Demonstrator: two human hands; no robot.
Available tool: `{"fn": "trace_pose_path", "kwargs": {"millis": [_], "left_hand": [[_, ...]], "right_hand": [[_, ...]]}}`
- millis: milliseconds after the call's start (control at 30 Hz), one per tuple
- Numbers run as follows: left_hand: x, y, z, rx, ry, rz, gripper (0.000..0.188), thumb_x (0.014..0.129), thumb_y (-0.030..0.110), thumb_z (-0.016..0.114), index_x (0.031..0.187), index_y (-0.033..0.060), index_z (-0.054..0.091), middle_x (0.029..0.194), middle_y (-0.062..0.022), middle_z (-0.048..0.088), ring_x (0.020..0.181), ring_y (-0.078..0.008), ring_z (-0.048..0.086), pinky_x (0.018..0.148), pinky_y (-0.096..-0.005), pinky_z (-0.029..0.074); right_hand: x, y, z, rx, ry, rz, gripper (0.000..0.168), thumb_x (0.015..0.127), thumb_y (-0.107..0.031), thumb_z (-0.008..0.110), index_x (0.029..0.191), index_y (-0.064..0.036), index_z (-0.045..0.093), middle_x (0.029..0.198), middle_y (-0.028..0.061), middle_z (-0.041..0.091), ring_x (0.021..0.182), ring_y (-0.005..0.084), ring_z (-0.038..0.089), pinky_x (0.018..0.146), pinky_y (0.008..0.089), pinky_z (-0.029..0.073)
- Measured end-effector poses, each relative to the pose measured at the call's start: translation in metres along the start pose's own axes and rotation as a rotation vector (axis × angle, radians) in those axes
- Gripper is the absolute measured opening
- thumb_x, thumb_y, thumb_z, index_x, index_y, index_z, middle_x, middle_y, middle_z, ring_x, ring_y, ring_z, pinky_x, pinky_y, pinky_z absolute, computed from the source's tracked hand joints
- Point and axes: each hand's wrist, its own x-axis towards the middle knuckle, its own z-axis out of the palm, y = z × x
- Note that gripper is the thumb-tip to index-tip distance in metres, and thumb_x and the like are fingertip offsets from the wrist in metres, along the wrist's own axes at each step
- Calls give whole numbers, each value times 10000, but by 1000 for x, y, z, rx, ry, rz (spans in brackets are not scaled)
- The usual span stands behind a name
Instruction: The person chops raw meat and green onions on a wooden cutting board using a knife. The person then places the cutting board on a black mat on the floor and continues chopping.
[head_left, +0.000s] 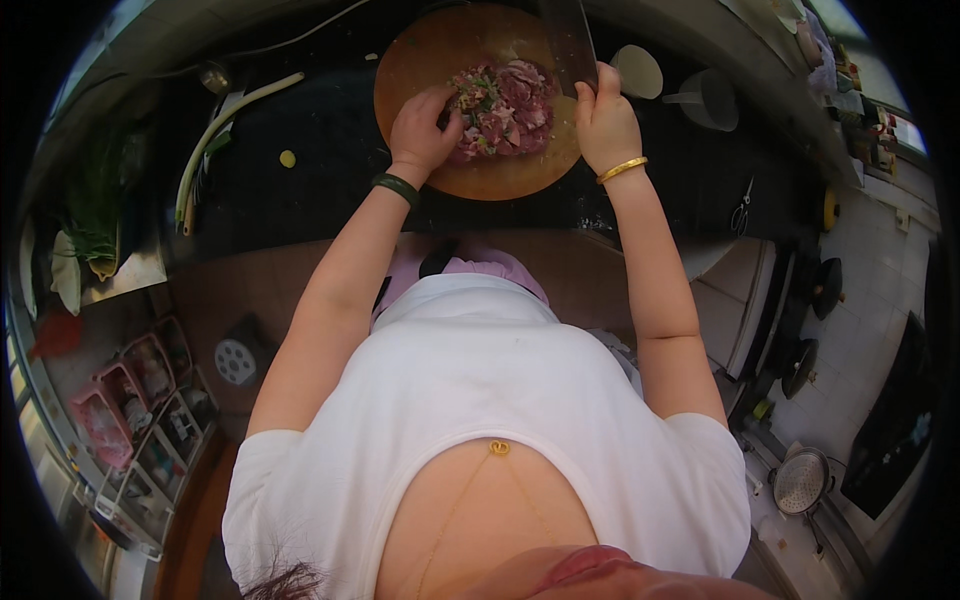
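Observation:
A round wooden cutting board (420, 64) lies on the black countertop in front of me. On it is a heap of chopped raw meat (510, 112) mixed with bits of green, perhaps scallion. My left hand (424, 127) rests at the heap's left side, its fingertips touching the meat; whether they pinch any is hidden. My right hand (611, 124) grips a cleaver (568, 41) at the board's right edge. The broad blade points away from me, beside the heap, and its far end runs out of the picture. The handle is mostly covered by my fingers.
Left on the black countertop (300, 202) lie a long scallion stalk (225, 120) and a small yellow piece (287, 158), perhaps ginger. A white bowl (637, 71), a translucent handled container (709, 101) and scissors (742, 210) are at right. Leafy greens (94, 244) are far left.

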Motion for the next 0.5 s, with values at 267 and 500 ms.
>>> {"fn": "trace_pose_path", "kwargs": {"millis": [267,500], "left_hand": [[2,-1,2,10,-16,2,296,816,185,613,1084,61,644,1105,-138,652,1024,-333,607,892,-401,492],[7,2,9,-36,30,68,278,797,197,622,1051,88,653,1082,-125,655,990,-337,607,860,-418,498]], "right_hand": [[6,4,8,-194,-231,96,345,961,-211,485,1245,-27,419,824,274,650,777,450,630,658,506,508],[-3,35,41,-296,-411,178,256,937,-164,490,1137,-6,479,850,268,656,867,445,629,776,519,488]]}}
